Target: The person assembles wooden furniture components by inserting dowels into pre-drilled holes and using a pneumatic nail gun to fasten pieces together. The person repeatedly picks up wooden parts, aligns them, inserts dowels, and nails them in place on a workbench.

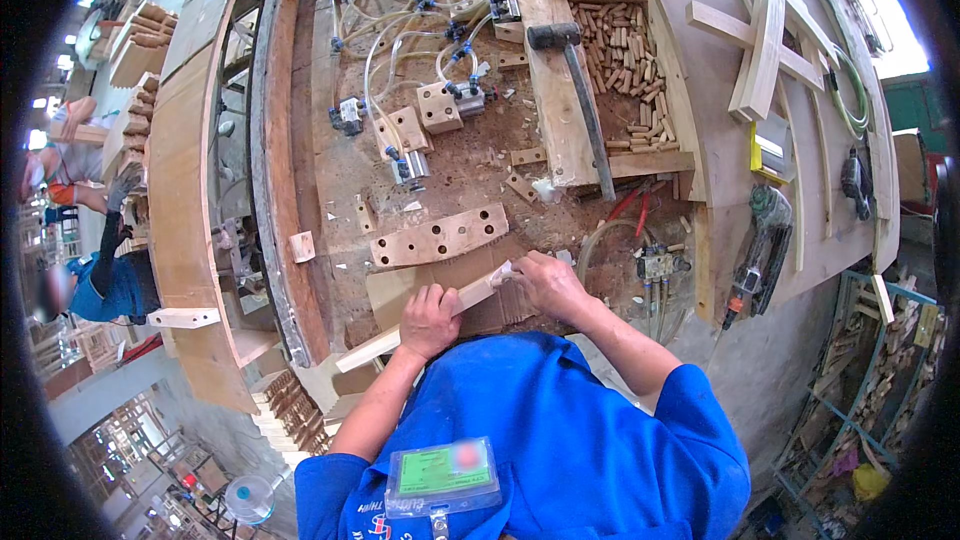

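Observation:
A pale wooden strip (375, 348) lies slantwise in front of me, close to my body. My left hand (430, 322) is closed around its middle. At the strip's upper right end, my right hand (550, 286) is closed on a small whitish piece (503, 273) that touches the wood; its kind is not clear. Beneath the strip lies a flat piece of brown cardboard (395, 290). Just beyond my hands rests a slightly curved wooden block (440, 236) with several dark holes.
A hammer (555, 36) leans over a wooden beam, beside a bin of dowels (625, 40). Clear air hoses link clamps (440, 105) farther back. Red-handled pliers (630, 208) and a power drill (765, 240) lie to the right. A co-worker (105, 270) stands at far left.

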### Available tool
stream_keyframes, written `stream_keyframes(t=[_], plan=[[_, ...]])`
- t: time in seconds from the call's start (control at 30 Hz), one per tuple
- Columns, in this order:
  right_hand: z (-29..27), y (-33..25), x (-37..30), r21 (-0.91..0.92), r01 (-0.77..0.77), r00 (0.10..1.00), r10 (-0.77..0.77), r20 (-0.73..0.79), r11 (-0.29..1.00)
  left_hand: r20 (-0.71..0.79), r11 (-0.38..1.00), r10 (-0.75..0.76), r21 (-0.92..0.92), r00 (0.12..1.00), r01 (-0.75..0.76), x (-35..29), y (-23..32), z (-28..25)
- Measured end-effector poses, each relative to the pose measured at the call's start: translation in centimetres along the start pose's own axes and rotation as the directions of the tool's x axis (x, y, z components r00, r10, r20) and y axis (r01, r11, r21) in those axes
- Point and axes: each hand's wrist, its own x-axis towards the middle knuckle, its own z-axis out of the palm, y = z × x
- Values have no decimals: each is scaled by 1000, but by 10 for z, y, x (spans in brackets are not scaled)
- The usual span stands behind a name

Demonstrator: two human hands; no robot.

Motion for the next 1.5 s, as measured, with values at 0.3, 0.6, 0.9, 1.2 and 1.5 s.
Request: stream_keyframes(t=[0.3, 0.6, 0.9, 1.2, 1.5], plan=[[3, 5, 11, -154, 88, 988, -67, 139, 984, -24, 1000, 26, 15, 999, -26, 0, -2, 1], [8, 6, 21, -150, 190, 965, -156, 211, 970, 0, 1000, 15, 2, 1000, -15, 0, -3, -1], [-1, 3, 17, -220, 209, 966, -167, 196, 953, -25, 1000, 7, 20, 1000, -7, -7, -4, 5], [0, -3, 25, -275, 154, 968, -90, 234, 949, -138, 998, 45, 56, 989, -38, -15, -7, -11], [14, -4, -18, -185, 48, 997, -36, 66, 982, 85, 972, -47, -226, 995, 65, -40, -16, -37]])
